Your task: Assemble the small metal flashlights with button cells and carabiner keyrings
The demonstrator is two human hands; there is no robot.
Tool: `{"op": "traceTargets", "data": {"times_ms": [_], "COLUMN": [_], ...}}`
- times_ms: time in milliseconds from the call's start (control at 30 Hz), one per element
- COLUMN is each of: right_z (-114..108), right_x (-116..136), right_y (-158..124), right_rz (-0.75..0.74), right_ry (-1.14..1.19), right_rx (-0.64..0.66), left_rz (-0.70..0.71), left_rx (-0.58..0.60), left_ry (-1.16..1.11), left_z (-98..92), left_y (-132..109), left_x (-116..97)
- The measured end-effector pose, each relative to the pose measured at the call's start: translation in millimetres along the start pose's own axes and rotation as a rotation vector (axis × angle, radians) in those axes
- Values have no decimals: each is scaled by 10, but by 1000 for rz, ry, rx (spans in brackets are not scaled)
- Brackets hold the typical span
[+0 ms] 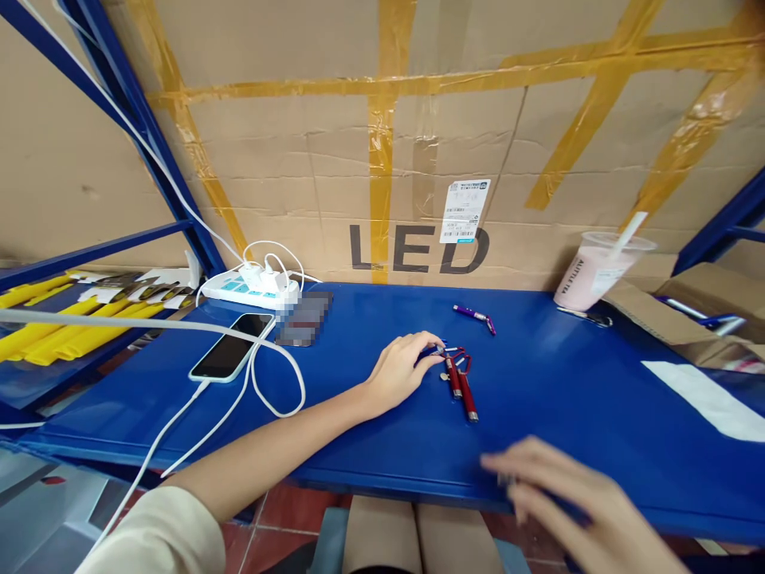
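Note:
My left hand point(409, 365) rests on the blue table with its thumb and fingertips closed on a small item at the top of the red pen-like pieces; the item itself is mostly hidden. Two red cylinders point(468, 397) with red clips lie just right of those fingertips. Near the front edge, my right hand point(555, 486) is blurred by motion, its fingers bent around a small dark item that I cannot make out. Farther back lies a purple pen-like piece point(472, 313) with a clip, apart from both hands.
On the left are a phone point(234, 347), white cables and a power strip point(248, 288). A pink drink cup point(591, 275), an open cardboard box point(669, 319) and a white paper strip point(708, 399) are on the right. Taped cardboard stands behind the table point(382, 446).

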State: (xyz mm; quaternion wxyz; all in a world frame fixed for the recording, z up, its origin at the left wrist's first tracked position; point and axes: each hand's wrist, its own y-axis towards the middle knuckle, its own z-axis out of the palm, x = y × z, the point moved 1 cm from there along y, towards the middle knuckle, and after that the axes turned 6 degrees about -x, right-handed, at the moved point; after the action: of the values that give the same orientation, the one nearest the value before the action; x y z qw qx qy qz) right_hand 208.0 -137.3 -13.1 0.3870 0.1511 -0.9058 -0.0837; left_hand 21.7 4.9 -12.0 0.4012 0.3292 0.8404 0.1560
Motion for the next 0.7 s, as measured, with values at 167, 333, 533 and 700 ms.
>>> {"op": "traceTargets", "data": {"times_ms": [167, 333, 533, 700], "right_z": [-346, -355, -357, -819], "right_x": [-278, -497, -550, -206], "right_y": [707, 1102, 1161, 955], "right_rz": [-189, -204, -161, -196], "right_ry": [-443, -662, -657, -703], "right_rx": [-154, 12, -54, -286], "left_rz": [53, 75, 60, 77], "left_rx": [90, 207, 247, 195], "left_ry": [177, 249, 300, 309], "left_z": [-69, -122, -149, -358], "left_y": [65, 111, 166, 48], "left_x": [92, 148, 136, -206]}}
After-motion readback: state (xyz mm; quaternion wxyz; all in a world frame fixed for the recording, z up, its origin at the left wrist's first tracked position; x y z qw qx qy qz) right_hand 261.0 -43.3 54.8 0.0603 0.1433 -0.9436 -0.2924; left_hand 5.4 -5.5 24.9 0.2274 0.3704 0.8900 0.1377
